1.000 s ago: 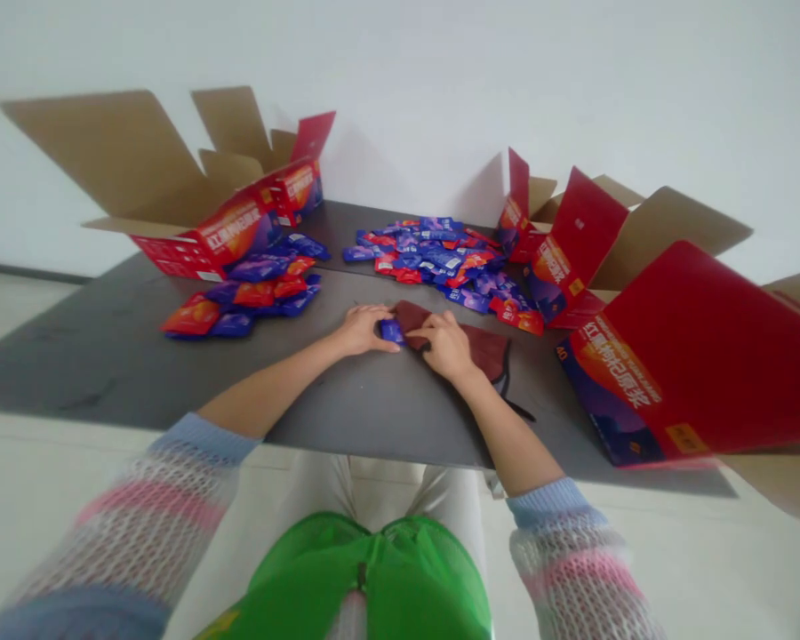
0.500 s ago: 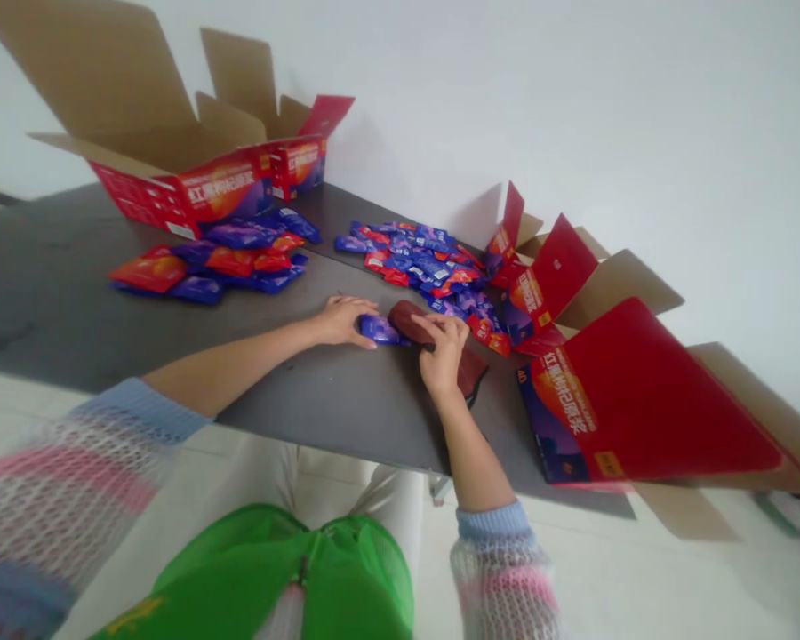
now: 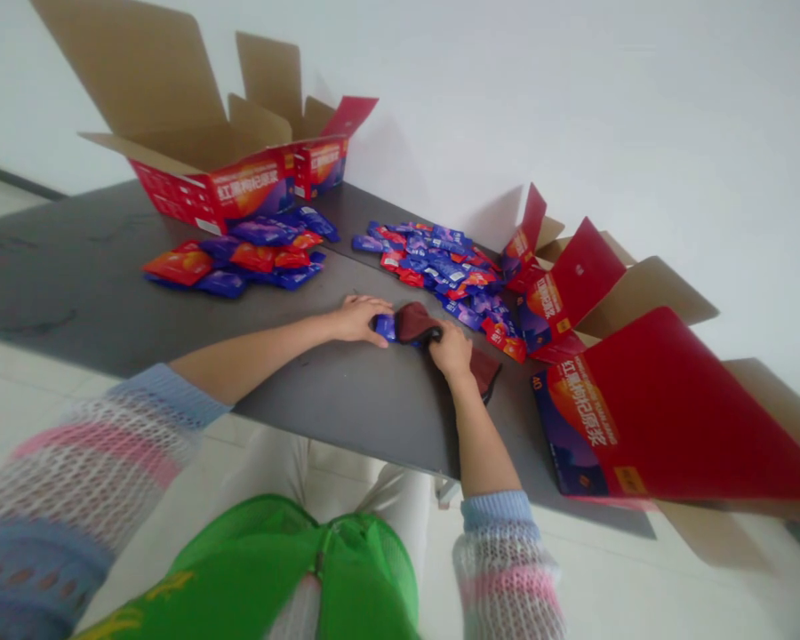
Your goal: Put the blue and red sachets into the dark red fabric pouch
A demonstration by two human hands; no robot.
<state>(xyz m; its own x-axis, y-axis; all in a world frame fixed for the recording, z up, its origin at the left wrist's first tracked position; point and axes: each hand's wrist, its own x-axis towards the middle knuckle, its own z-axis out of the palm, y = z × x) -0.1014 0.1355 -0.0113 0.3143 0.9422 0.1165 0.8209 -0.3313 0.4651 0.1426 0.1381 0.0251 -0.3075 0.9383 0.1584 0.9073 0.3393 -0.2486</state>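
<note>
My left hand (image 3: 361, 319) is closed on the left end of a blue sachet (image 3: 386, 327) lying on the grey table (image 3: 320, 378). A dark brown cloth (image 3: 413, 322) covers the sachet's right part. My right hand (image 3: 451, 347) grips this cloth, fingers bent round its edge, and more of the cloth spreads on the table to the right of the wrist. Behind my hands lies a loose heap of blue and red sachets (image 3: 440, 267). Another pile of blue and red sachets (image 3: 240, 258) sits to the left.
Two open cartons stand at the back left, the larger one (image 3: 253, 191) beside a smaller one (image 3: 321, 167). Several open red cartons (image 3: 543, 307) line the right side, the nearest (image 3: 673, 418) reaching past the table's edge. A white wall (image 3: 507, 89) rises behind.
My right hand's fingers have curled round the cloth's edge, where they were spread on top of it. The cloth covers more of the sachet. The whole view has shifted slightly, moving things rightward.
</note>
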